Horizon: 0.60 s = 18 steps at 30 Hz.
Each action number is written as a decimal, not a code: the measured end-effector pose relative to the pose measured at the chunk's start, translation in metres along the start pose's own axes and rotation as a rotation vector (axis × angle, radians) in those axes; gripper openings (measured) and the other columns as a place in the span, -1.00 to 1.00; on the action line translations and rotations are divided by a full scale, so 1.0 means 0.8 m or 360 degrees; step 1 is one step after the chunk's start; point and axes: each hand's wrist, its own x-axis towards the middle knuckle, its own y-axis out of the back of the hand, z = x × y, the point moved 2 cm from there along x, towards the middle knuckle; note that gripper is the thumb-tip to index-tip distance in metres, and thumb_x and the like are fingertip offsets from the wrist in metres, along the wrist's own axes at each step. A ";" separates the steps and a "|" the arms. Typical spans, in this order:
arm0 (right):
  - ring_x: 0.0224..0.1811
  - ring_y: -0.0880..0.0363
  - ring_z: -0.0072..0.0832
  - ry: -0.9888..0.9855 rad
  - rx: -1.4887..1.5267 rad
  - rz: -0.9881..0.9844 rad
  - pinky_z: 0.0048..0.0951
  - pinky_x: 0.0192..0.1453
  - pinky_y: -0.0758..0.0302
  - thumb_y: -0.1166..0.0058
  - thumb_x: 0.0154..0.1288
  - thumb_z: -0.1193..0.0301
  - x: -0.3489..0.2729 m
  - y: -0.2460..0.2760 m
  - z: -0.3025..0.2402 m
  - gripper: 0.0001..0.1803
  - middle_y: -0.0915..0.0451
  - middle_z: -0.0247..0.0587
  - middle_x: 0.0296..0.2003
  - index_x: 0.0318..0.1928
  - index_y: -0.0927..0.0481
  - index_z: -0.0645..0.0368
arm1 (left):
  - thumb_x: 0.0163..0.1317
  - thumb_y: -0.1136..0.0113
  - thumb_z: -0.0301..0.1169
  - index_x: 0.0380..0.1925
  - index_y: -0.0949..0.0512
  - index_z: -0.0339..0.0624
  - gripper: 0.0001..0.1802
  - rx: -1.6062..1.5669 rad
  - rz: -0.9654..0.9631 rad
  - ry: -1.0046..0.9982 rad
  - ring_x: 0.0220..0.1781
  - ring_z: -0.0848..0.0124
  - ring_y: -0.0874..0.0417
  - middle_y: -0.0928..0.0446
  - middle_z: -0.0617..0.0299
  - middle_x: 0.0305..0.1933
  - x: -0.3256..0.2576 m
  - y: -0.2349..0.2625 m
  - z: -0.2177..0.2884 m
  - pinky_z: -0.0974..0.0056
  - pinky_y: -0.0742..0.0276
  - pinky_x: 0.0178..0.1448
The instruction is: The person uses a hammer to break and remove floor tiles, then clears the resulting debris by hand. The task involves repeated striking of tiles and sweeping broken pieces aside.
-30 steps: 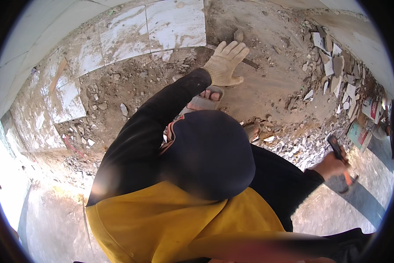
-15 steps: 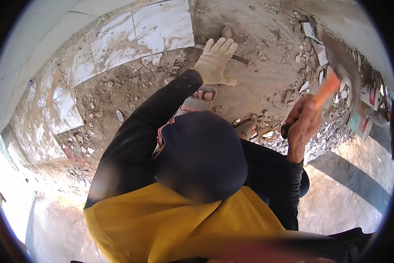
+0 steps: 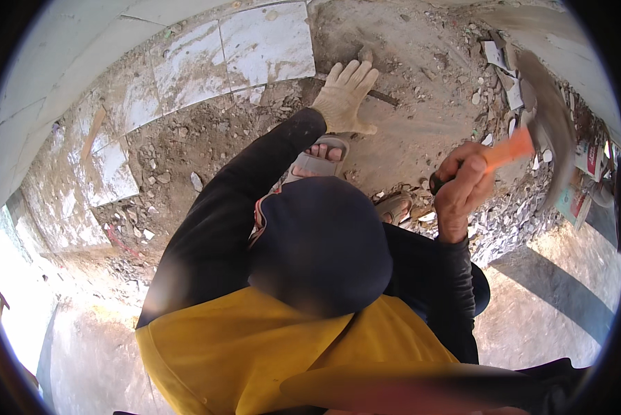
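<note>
My left hand (image 3: 345,93), in a cream knit glove, lies palm down with its fingers spread over the dirt. A thin dark strip (image 3: 385,98) shows at the glove's edge, partly hidden beneath it. To the right, my bare right hand (image 3: 465,183) is closed around the grip of a short pick (image 3: 510,150) with an orange handle. Its long, curved grey head is raised and smeared by motion, above the rubble by the right-hand wall. Both forearms are in black sleeves.
White dirt-smeared tiles (image 3: 267,43) run along the far left side. Loose rubble (image 3: 511,214) and broken tile pieces line the right. My sandalled left foot (image 3: 321,158) is just below the glove. A wood sliver (image 3: 94,131) rests on the left tiles, and boxes (image 3: 572,204) stand far right.
My right hand has shifted left with the pick, whose curved head now shows more fully. My left hand stays spread at the same spot on the dirt. The whole view has shifted slightly.
</note>
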 end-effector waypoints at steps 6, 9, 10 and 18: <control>-0.30 -0.76 -0.19 -0.0535 -0.1278 -0.0390 -0.02 -0.19 -0.60 -0.03 0.74 0.01 -0.001 -0.064 0.029 -0.52 -0.64 0.07 -0.42 0.05 -0.64 0.23 | 0.01 -0.53 0.45 0.74 -0.08 -0.27 0.51 -0.0013 0.0020 0.0032 0.85 -0.21 0.00 -0.09 -0.19 0.80 0.008 0.004 0.001 -0.37 0.17 0.83; -0.40 -0.73 -0.27 -0.0227 -0.0918 -0.0292 -0.10 -0.33 -0.54 -0.04 0.73 -0.04 0.017 -0.058 -0.008 -0.47 -0.59 0.07 -0.49 0.00 -0.64 0.26 | -0.01 -0.55 0.45 0.72 -0.10 -0.32 0.52 0.0036 0.0004 0.0064 0.85 -0.21 0.01 -0.09 -0.20 0.80 0.009 0.004 -0.001 -0.37 0.15 0.82; -0.46 -0.68 -0.32 -0.0220 -0.0764 -0.0182 -0.15 -0.39 -0.49 -0.03 0.73 -0.07 0.023 -0.047 -0.020 -0.45 -0.57 0.01 -0.51 -0.02 -0.64 0.26 | -0.02 -0.56 0.44 0.71 -0.12 -0.34 0.51 0.0019 0.0022 0.0051 0.85 -0.21 0.01 -0.10 -0.22 0.79 0.009 0.004 -0.002 -0.38 0.13 0.81; -0.21 -0.78 0.19 -0.0275 -0.1380 -0.0418 0.10 -0.21 -0.60 0.08 0.76 -0.14 -0.007 -0.034 0.058 -0.39 -0.76 0.19 -0.32 0.09 -0.62 0.22 | 0.00 -0.55 0.44 0.70 -0.12 -0.38 0.50 -0.0079 0.0076 0.0042 0.82 -0.22 -0.02 -0.13 -0.21 0.77 0.001 0.005 0.007 -0.40 0.11 0.79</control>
